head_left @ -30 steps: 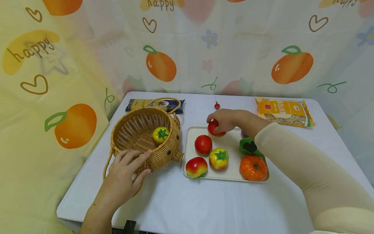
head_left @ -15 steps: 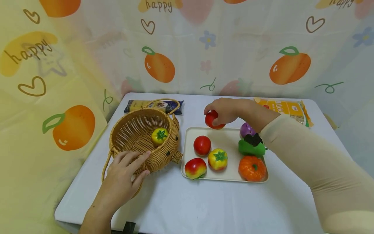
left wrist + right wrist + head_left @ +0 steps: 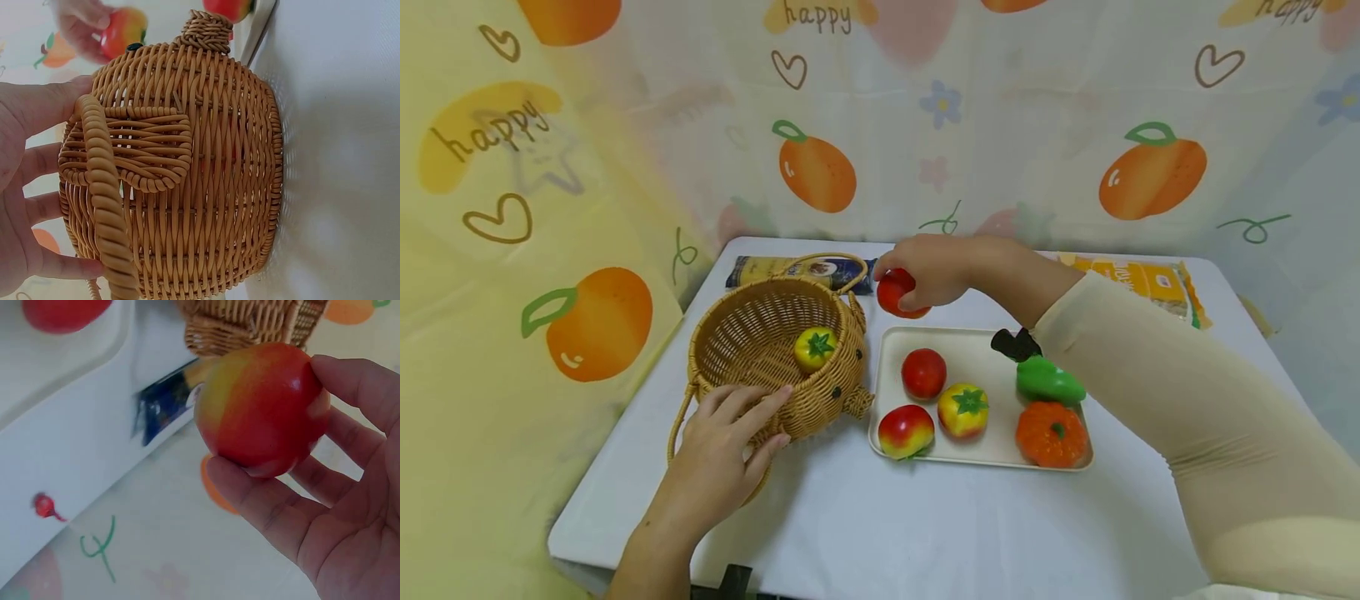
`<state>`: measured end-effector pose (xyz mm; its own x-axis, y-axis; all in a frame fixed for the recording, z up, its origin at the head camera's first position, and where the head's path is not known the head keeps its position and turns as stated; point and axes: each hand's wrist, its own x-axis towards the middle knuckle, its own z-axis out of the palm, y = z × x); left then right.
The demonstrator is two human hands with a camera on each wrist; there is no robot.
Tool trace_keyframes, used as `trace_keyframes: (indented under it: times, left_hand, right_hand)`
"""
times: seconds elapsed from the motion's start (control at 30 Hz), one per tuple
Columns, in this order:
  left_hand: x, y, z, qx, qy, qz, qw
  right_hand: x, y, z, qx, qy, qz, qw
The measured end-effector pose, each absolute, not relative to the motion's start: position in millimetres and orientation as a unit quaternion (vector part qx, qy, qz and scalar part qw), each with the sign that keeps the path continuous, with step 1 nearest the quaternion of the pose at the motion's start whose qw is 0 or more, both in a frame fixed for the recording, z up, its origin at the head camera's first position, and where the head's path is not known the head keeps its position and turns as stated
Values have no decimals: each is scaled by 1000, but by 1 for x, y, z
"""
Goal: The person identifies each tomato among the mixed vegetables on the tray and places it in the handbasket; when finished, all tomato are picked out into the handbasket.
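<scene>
My right hand (image 3: 928,271) pinches a red-and-yellow toy tomato (image 3: 265,409) between thumb and fingers, above the table behind the tray and right of the basket. My left hand (image 3: 722,450) holds the near rim of the wicker basket (image 3: 808,408), fingers over the rim; the left wrist view shows them behind the twisted handle (image 3: 103,187). In the basket lies a yellow toy tomato (image 3: 815,348) with a green star-shaped top. On the cream tray (image 3: 992,454) sit a red one (image 3: 923,373), a yellow-red one (image 3: 963,411) and another lying tilted (image 3: 906,431).
A green toy pepper (image 3: 1048,381) and an orange toy pumpkin (image 3: 1051,434) occupy the tray's right side. Behind the basket lies a blue-and-yellow packet (image 3: 760,271); a yellow bag (image 3: 1157,283) lies at the back right. A small red item (image 3: 44,505) is near the back edge.
My right hand has lifted the toy tomato off the back of the tray and carried it left towards the basket. My left hand has stayed on the rim.
</scene>
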<state>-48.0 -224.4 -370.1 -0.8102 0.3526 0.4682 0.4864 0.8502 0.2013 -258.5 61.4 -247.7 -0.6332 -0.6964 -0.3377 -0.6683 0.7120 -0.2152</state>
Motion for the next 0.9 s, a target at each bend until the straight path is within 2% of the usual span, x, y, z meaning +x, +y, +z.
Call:
trace_keyframes:
  times: [0.3, 0.53, 0.77, 0.9]
  left_hand:
    - [-47, -224, -369, -205, -947, -154, 193]
    - [-47, -225, -369, -205, -947, -154, 195]
    - [-48, -226, -371, -212, -944, -156, 198]
    - [-48, -226, -371, -213, -944, -155, 200]
  right_hand:
    - [-250, 23, -238, -435, 882, -47, 173]
    - [-241, -4, -247, -477, 865, -89, 129]
    - [-233, -24, -263, -507, 846, -110, 122]
    - [-230, -30, -271, -511, 842, -103, 139]
